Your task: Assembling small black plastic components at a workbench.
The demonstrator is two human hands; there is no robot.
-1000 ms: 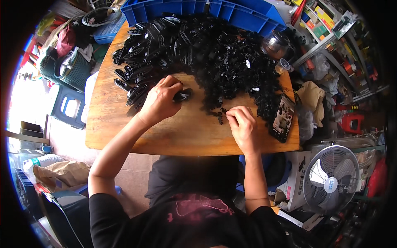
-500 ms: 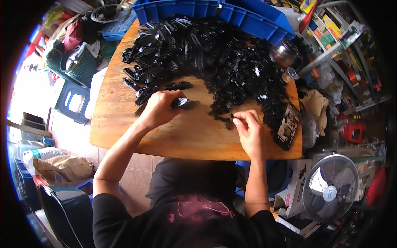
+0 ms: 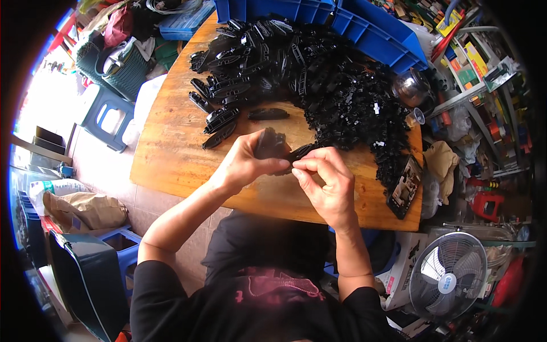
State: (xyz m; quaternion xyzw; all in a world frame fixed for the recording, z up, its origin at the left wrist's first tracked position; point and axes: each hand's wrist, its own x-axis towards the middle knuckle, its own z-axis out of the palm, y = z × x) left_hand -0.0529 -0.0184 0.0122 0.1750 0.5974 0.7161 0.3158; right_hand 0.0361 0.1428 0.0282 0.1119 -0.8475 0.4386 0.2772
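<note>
My left hand [image 3: 244,162] is closed around a long, glossy black plastic part [image 3: 272,145], partly smeared by motion. My right hand [image 3: 329,185] is closed in a pinch, its thumb and forefinger meeting the left thumb tip at the part. Whatever sits between the right fingertips is too small to make out. Beyond both hands spreads a heap of small black plastic pieces [image 3: 353,108]. Left of it lie several long black boat-shaped parts [image 3: 231,88], and one single such part [image 3: 268,114] rests on the wood by itself.
The wooden table [image 3: 171,148] has a curved near edge. Blue plastic bins [image 3: 376,34] line its far side. A phone-like slab with a picture [image 3: 404,185] lies at the right edge, near a clear round container [image 3: 410,86]. A fan [image 3: 448,279] stands lower right; a blue-grey stool [image 3: 105,121] is left.
Both hands have come together in front of me. The right has left the small-piece heap, and the left has moved rightward and nearer with its black part. The view has shifted slightly.
</note>
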